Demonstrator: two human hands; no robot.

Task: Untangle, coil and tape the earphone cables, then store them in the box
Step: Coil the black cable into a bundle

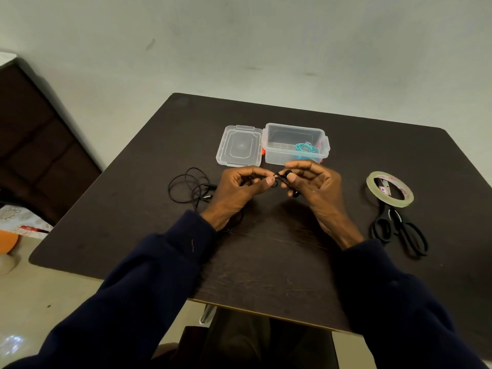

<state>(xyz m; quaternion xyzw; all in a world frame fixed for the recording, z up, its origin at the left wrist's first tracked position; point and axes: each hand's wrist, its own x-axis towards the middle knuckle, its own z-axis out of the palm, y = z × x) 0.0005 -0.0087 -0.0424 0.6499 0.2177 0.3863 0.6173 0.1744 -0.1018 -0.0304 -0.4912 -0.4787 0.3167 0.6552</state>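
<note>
Your dark navy sleeves [159,275] come in from the near edge over the dark table [266,267]. Both hands are raised just in front of the box, fingertips nearly meeting. Left hand [239,189]: thumb and forefinger pinch the black earphone cable [277,177], other fingers curled in. Right hand [315,186]: thumb and forefinger pinch the same cable at a black earbud [288,172]; a second dark piece hangs just below its fingers, detail too small to tell. A short stretch of cable runs between the two pinches. The rest trails off under your left hand and lies in loose loops [186,186] on the table to its left, plug end among them. Clear plastic box [295,133] stands open behind the hands, teal earphones [306,149] coiled inside at its right. Clear lid [239,146] lies flat, touching the box's left side. Tape roll [407,197] lies well to the right, resting on the blades of the black scissors [396,225].
</note>
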